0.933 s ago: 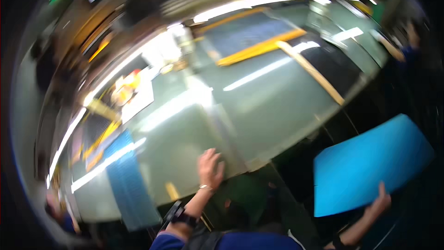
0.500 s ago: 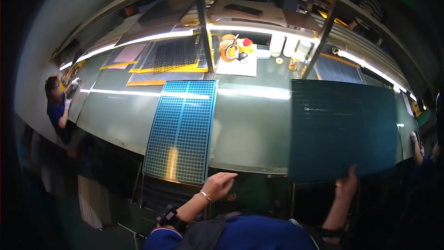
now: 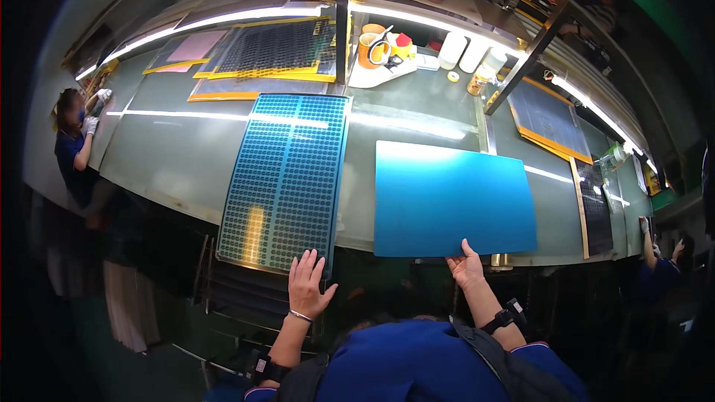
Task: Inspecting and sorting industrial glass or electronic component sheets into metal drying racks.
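A plain bright-blue sheet (image 3: 454, 201) lies over the near edge of the bench, right of centre. My right hand (image 3: 467, 268) pinches its near edge, thumb on top and fingers underneath, partly hidden. To the left is a blue panel (image 3: 283, 171) covered in rows of small dark round marks, its near end at the bench front. At that panel's near right corner is my left hand (image 3: 305, 289), palm down with fingers spread and nothing in it. Its fingertips overlap the corner; whether they press on it I cannot tell.
Orange-edged transparent sheets (image 3: 268, 52) are stacked behind the panel. An orange mug (image 3: 372, 50) and white bottles (image 3: 453, 50) stand at the back, near a metal post (image 3: 343, 22). Co-workers are at the far left (image 3: 74, 138) and far right (image 3: 659, 260).
The plain sheet has swung left and now shows bright blue instead of dark, with my right hand still on its near edge. My left hand has moved to the panel's corner and spread its fingers.
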Available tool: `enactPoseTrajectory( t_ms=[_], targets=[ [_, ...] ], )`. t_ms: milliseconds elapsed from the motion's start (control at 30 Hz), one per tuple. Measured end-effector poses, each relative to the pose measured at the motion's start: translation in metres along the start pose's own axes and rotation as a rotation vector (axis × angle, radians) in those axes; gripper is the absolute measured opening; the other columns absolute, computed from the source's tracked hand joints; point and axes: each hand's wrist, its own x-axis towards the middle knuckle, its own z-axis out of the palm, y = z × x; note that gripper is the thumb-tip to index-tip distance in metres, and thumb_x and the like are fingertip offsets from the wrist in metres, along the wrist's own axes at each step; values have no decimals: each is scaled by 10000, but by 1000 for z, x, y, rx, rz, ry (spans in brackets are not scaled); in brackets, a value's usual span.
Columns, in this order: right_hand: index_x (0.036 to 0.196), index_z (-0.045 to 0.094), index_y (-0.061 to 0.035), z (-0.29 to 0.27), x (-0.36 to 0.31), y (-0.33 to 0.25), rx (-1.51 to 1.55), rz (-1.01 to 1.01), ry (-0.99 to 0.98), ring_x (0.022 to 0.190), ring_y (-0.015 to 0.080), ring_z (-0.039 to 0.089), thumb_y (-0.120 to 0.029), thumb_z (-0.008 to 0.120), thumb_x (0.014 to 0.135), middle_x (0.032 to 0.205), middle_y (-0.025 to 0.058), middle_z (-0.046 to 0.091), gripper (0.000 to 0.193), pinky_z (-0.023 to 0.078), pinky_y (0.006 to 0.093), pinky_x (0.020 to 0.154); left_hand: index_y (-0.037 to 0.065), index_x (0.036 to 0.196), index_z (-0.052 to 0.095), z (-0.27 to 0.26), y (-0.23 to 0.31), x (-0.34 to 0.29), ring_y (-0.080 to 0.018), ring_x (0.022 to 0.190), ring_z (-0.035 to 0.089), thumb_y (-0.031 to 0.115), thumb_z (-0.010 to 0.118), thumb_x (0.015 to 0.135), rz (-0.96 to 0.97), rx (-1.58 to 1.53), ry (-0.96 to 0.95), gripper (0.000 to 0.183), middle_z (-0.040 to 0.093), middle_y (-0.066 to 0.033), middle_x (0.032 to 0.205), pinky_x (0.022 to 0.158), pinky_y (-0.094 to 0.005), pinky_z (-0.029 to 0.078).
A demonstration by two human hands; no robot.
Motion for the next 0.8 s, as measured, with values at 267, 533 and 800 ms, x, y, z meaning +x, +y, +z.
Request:
enactPoseTrajectory(
  t_ms=[267,533,800],
  targets=[
    [1031,521,-74,-1,-7,-15,-153,78,-194,908,221,571,-284,544,864,958,87,580,269,489,350,786,37,1125,531,8,1,24,-286,1187,414,115,631,649,-22,113,-14,493,464,-129,1256,996,-435,318],
    [1004,521,-29,-14,-7,-15,37,224,-320,866,226,602,-256,529,877,932,105,593,260,546,337,703,46,1191,487,11,25,32,-348,1172,403,162,714,645,8,-1,-117,602,433,-190,1261,973,-406,341],
    [1014,521,-22,-32,-13,-16,58,151,-251,868,235,606,-257,499,894,965,105,592,265,543,349,722,22,1160,515,47,60,77,-310,989,560,52,631,730,89,-191,-52,446,573,-185,1072,864,-364,440]
  ],
)
